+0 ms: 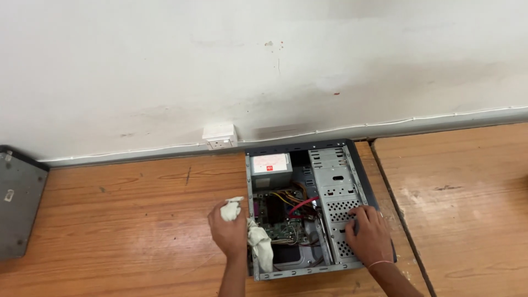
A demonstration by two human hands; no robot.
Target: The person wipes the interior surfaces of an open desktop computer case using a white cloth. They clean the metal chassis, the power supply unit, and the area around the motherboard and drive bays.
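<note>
An open desktop computer case [330, 170] lies on its side on a wooden table, its motherboard [278, 223], coloured cables and power supply [271, 166] exposed. My left hand [228, 228] grips a crumpled white cloth [258, 242] at the case's left rim; the cloth hangs down over the edge into the case. My right hand [368, 234] rests flat, fingers spread, on the perforated metal drive cage [341, 212] at the case's right side.
The wooden table [126, 220] butts against a stained white wall. A white wall socket [220, 136] sits on the trunking just left of the case. A grey metal panel [16, 203] lies at the far left. A second table [467, 198] adjoins on the right.
</note>
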